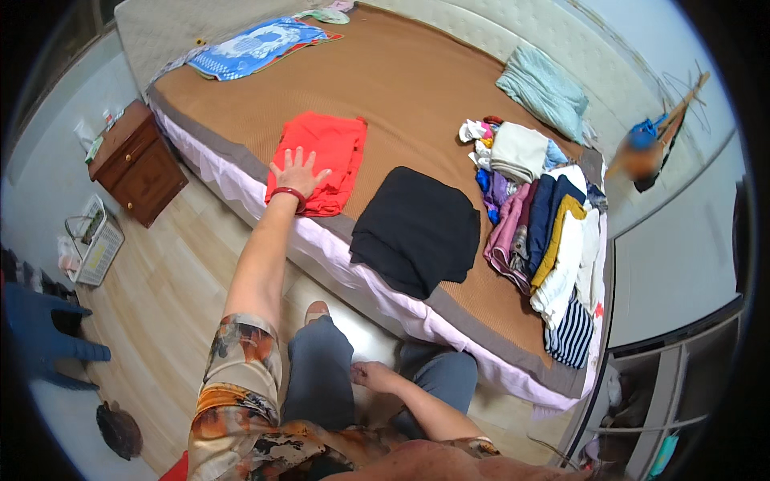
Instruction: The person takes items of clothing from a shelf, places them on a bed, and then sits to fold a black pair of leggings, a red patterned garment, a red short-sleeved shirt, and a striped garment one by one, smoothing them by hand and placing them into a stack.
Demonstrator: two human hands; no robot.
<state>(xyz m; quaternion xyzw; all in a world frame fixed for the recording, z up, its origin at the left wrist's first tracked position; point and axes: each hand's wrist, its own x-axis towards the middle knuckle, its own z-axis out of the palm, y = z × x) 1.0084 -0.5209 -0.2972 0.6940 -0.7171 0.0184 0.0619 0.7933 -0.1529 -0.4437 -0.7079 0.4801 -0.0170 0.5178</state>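
My left hand [301, 174] lies palm down with fingers spread on a folded red cloth [335, 148] near the bed's front edge. A red bangle circles that wrist. Just right of it, a folded black garment [417, 228] rests on the brown bed cover [401, 72], apart from the red cloth. Over my lap, between the knees, hangs my right hand [375, 375], its fingers curled in and nothing visible in them. Farther right sit several folded clothes in a row, among them a mustard garment [557, 240], a white one [561, 268] and a striped one [571, 333].
A pale green pillow [544, 92] is at the back right; a blue patterned cloth [257, 48] lies at the far left. Beside the bed stand a brown nightstand [138, 164], a white basket [100, 244] and a blue stool [48, 337]. A grey cabinet [674, 264] borders the right.
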